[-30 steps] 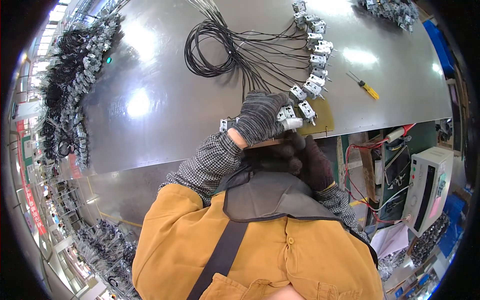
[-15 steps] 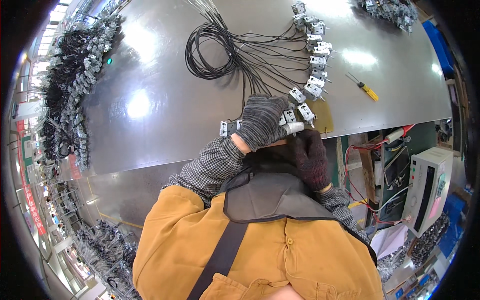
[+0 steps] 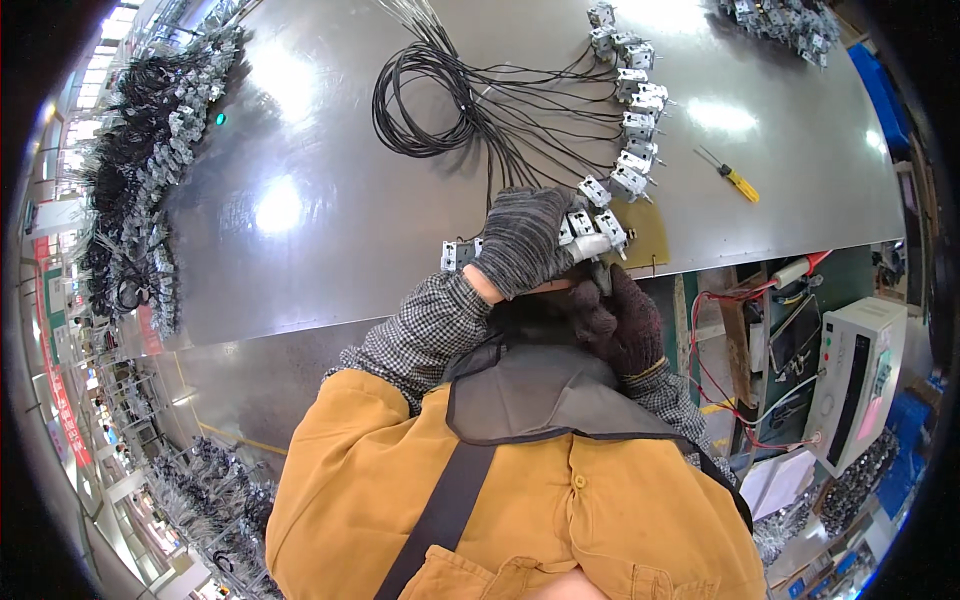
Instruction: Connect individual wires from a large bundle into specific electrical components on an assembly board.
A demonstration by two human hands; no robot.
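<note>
My left hand [image 3: 525, 240], in a grey striped glove with white wrapping on the thumb, is closed over a row of small boxy metal parts [image 3: 608, 230] at the table's near edge. Its fingers hide some of them; one more boxy part [image 3: 450, 256] shows left of the hand. My right hand [image 3: 625, 325], in a dark maroon glove, is just below the edge with curled fingers. Whatever it may hold is hidden. Black cables [image 3: 425, 105] lie coiled beyond and fan out to more metal parts [image 3: 640, 125] lined up on the right.
A yellow-handled screwdriver [image 3: 740, 183] lies on the metal table [image 3: 330, 250]. A yellowish plate [image 3: 645, 230] is at the near edge. Big cable bundles [image 3: 150, 170] are piled at left. A white boxed instrument [image 3: 855, 385] with red leads stands at right.
My right hand has shifted slightly down and left, and its fingers have turned and curled at the table edge. The left hand stays nearly in place on the metal parts.
</note>
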